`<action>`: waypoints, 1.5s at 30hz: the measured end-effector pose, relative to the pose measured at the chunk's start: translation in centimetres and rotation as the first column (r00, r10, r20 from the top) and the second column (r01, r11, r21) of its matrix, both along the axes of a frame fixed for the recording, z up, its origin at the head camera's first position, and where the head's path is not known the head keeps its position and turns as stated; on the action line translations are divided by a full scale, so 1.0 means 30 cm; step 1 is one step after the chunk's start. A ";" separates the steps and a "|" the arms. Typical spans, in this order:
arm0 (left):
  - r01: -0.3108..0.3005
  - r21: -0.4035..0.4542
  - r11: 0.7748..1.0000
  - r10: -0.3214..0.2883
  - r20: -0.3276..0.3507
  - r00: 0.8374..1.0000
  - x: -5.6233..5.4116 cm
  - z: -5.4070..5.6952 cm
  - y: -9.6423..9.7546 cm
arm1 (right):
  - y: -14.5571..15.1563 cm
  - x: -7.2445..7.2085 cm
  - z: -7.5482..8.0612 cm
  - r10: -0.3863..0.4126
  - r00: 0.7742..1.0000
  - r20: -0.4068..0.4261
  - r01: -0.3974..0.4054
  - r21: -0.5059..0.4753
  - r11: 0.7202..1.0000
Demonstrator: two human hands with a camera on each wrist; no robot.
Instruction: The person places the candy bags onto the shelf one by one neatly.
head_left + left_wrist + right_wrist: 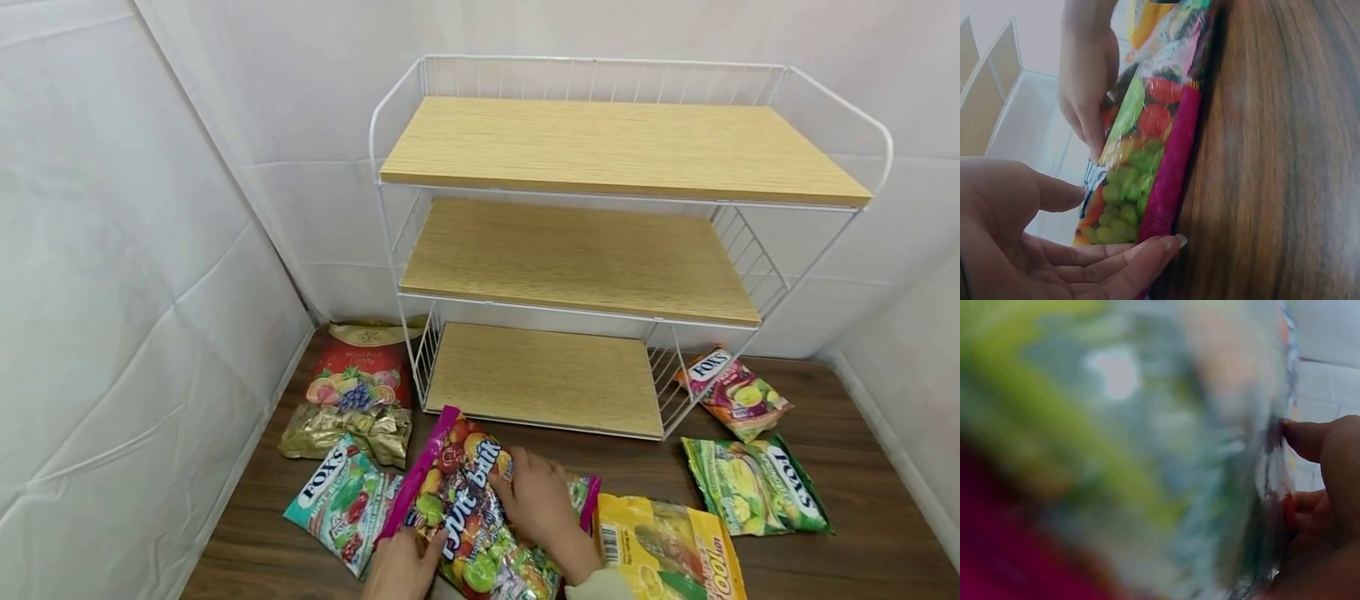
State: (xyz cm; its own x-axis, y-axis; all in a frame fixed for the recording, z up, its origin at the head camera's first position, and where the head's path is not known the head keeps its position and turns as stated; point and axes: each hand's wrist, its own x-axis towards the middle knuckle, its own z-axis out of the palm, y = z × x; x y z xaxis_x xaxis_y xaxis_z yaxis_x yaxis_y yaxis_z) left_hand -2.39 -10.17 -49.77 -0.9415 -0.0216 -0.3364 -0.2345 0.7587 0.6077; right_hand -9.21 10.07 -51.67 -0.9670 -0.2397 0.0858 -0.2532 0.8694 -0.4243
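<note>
A plump, fruit-printed candy bag (480, 483) with magenta end seams lies slanted in front of the shelf, between both hands. My left hand (405, 568) holds its lower left edge; in the left wrist view the thumb is over the printed face and the fingers (1147, 256) reach along the magenta seam. Across the upper right side my right hand (542, 507) grips the same bag, its thumb (1307, 439) against the wrapper in the right wrist view. Part of another magenta-edged bag (588, 498) shows beneath the right wrist.
A white wire rack with three wooden shelves (622, 150) stands behind. Left lie a red and gold candy bag (360, 383) and a teal candy bag (348, 504). Right lie yellow (667, 546), green (753, 487) and purple (742, 396) candy bags on the dark wooden table (862, 550).
</note>
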 end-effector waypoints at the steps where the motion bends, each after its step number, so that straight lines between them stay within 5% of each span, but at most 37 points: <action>1: -0.006 0.008 1.000 0.006 -0.002 1.000 -0.001 0.002 0.002 | -0.002 0.003 -0.001 0.001 1.000 -0.020 -0.001 0.004 1.000; 7: -0.050 0.044 0.998 0.050 0.001 0.999 -0.001 0.010 0.022 | -0.011 0.013 0.004 -0.001 0.998 -0.061 0.002 0.014 1.000; 15: -0.054 0.129 0.990 0.065 -0.078 0.995 0.009 -0.010 0.055 | -0.009 0.024 0.005 0.025 0.997 -0.075 -0.024 0.015 1.000; 27: -0.071 0.200 0.977 0.105 -0.168 0.980 -0.029 0.005 0.111 | -0.006 0.032 0.006 0.004 0.995 -0.102 -0.012 -0.084 0.996; 37: -0.084 0.157 0.984 0.114 -0.193 0.975 -0.034 0.011 0.143 | -0.001 0.040 0.016 -0.008 0.997 -0.082 -0.003 -0.137 0.991; 45: -0.111 0.150 0.982 0.149 -0.276 0.949 -0.027 0.011 0.179 | 0.006 0.048 0.024 0.003 0.999 -0.054 -0.013 -0.189 0.982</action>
State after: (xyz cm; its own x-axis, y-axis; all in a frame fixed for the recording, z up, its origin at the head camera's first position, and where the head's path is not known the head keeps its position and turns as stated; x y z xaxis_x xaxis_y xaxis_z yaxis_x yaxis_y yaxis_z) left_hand -3.21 -4.82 -49.44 -0.9903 -0.1239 -0.0625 -0.1281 0.6424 0.7556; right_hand -7.77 10.25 -50.96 -0.9578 -0.2223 0.1820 -0.2869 0.7726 -0.5664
